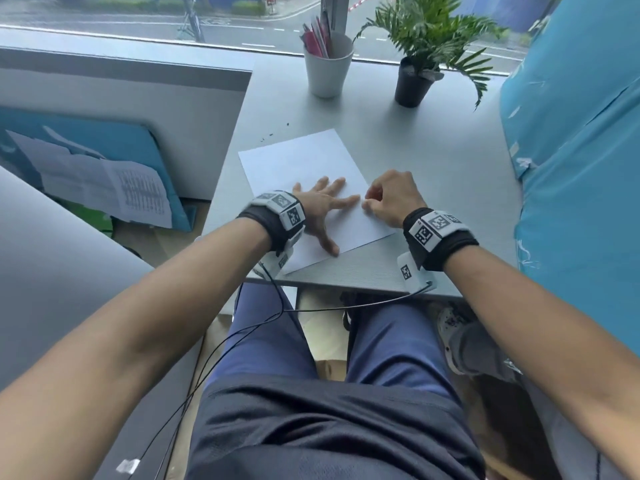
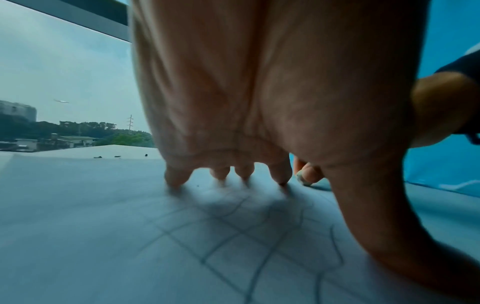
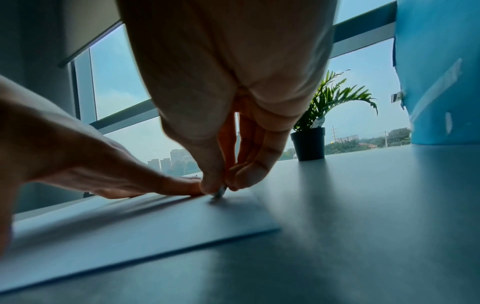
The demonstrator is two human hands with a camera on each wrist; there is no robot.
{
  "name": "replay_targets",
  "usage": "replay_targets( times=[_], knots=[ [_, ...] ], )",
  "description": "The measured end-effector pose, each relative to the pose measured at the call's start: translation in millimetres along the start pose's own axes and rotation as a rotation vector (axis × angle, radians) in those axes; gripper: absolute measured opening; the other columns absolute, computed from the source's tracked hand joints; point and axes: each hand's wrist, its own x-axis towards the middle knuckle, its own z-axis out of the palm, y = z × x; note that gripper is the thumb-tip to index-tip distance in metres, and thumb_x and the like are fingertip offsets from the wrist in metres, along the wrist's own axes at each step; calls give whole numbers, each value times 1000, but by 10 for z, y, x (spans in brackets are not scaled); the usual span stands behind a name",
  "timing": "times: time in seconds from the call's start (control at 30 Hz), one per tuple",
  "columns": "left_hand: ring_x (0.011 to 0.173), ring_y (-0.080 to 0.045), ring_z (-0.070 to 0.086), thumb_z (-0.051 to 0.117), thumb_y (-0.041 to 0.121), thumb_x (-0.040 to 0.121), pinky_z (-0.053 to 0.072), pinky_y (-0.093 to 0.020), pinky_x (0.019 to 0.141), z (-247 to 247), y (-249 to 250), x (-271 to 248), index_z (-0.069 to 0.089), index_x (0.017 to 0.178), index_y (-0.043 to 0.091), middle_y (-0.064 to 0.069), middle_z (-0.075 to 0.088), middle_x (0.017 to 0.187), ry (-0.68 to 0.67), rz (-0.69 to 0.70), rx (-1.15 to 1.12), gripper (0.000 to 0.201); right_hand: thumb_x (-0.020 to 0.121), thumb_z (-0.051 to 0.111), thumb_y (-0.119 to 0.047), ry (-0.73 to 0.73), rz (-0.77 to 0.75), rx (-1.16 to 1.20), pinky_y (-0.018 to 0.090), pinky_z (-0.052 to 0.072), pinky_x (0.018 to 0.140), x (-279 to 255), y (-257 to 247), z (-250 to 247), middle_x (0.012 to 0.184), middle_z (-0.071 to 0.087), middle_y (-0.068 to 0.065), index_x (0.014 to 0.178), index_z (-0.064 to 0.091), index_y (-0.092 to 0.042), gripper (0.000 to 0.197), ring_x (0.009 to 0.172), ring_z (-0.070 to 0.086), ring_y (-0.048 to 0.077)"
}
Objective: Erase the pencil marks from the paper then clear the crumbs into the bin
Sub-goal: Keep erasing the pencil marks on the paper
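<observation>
Head view: left hand lies spread flat on the paper; right hand fingers pinch a small eraser at its right edge.

A grey desk is filling the middle of the frame, running up to a wide window along the top edge. Daylight is coming through it, cool and flat, and a wet road is showing outside. At the upper centre a white cup is holding pens, and just right of it a plant is sitting in a black pot. A blue panel is rising along the right edge. At left a grey partition is standing, with papers leaning on a blue board lower left.
</observation>
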Motion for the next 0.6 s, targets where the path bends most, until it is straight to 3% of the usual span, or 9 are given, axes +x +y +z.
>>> replay_targets(
  times=[0.1,0.2,0.33,0.43,0.5,0.6],
  knots=[
    [148,-24,-25,80,70,60,-3,-75,111,-35,-24,52,-11,152,50,7,-29,161,-49,-30,42,131,77,77,-20,-10,-41,9,29,56,79,-143,-70,105,84,75,7,82,79,-11,10,80,68,21],
    [148,-24,-27,77,76,57,-2,-77,109,-19,-55,84,-14,151,52,9,-32,159,-63,-31,58,133,77,78,-19,-124,-98,57,21,52,73,-208,-121,100,82,75,3,83,80,-12,9,73,65,10],
    [147,-26,-28,77,76,55,-3,-78,107,-16,-26,108,-14,150,53,10,-32,159,-61,-52,31,134,75,78,-20,-23,-2,117,17,46,64,-113,-54,19,80,75,3,83,80,-12,11,71,64,10],
    [147,-27,-28,76,78,54,-2,-80,106,-14,-20,106,-16,149,52,10,-34,158,-69,-62,42,136,79,76,-19,-191,-118,64,13,44,58,-317,-203,159,80,74,1,82,79,-12,8,66,63,6],
    [147,-27,-28,77,79,53,-2,-80,106,-8,-31,107,-17,149,52,10,-34,158,-73,-57,47,137,80,77,-20,-252,-158,55,15,49,63,-334,-220,142,83,75,1,84,79,-11,10,69,65,7],
    [147,-26,-29,80,78,48,-2,-80,106,-8,-17,105,-18,149,53,11,-35,158,-83,-56,40,143,78,77,-20,-98,-28,79,17,47,66,-82,-86,-27,85,76,5,87,79,-9,14,75,67,14]
  ],
)
